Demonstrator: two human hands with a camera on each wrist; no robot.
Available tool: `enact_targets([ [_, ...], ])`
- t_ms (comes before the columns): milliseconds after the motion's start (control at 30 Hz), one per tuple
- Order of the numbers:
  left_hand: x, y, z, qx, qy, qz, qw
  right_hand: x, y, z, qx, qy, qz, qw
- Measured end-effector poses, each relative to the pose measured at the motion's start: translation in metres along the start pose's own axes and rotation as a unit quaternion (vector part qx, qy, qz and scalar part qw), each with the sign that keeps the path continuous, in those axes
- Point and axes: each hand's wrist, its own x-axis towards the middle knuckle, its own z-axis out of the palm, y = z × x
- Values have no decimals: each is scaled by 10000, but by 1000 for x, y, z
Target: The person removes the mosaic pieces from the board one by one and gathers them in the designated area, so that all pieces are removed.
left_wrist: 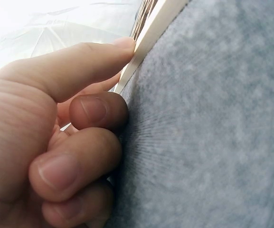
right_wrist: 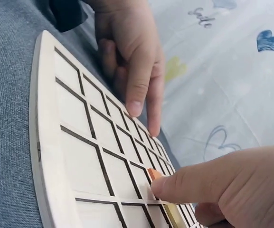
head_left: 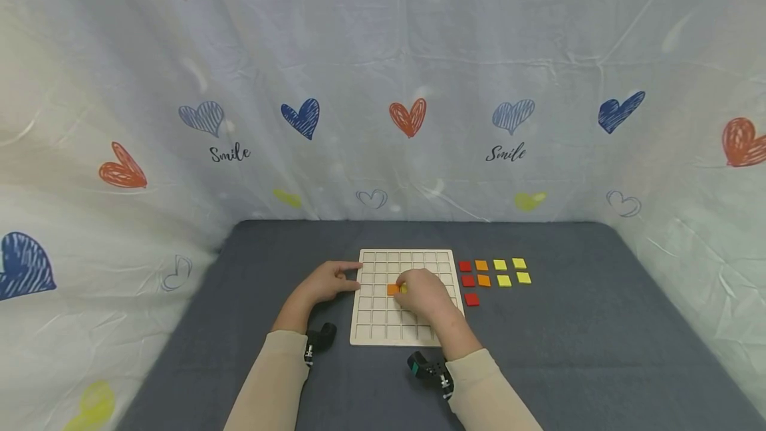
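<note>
A pale wooden grid board [head_left: 371, 334] lies on the table. My left hand [head_left: 326, 281] is at its left edge, thumb and index finger stretched out to touch the rim; the other fingers curl loosely in the left wrist view. Over the middle of the board, my right hand [head_left: 426, 292] has its fingers bent down and pinches a yellow square tile [head_left: 403, 289], partly hidden between thumb and fingers. Just left of it, an orange square tile [head_left: 391, 289] sits in the grid, with the right thumb [right_wrist: 167, 186] right at its edge.
Right of the board lie loose square tiles in columns: red tiles [head_left: 471, 299], orange tiles [head_left: 483, 281] and several yellow tiles [head_left: 505, 281]. A dark grey cloth [head_left: 574, 338] covers the table. Behind hangs a white curtain [head_left: 359, 52] printed with hearts.
</note>
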Motion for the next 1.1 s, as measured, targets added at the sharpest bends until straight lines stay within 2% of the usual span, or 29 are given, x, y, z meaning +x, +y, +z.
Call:
enact_targets([
  [233,0,2,0,-40,-1,9,10000,2,-1,1,269,106,149,9995],
  [400,0,2,0,-35,-25,5,10000,2,2,-4,446,23,167,9989],
  [633,0,2,-2,-14,-65,37,10000,-4,7,-30,1265,7,36,9920],
  [800,-1,2,-1,-11,-26,80,10000,-8,14,-45,1584,48,31,9874],
  [1100,-2,2,1,-17,3,114,9999,-20,45,-75,2351,112,66,9719],
])
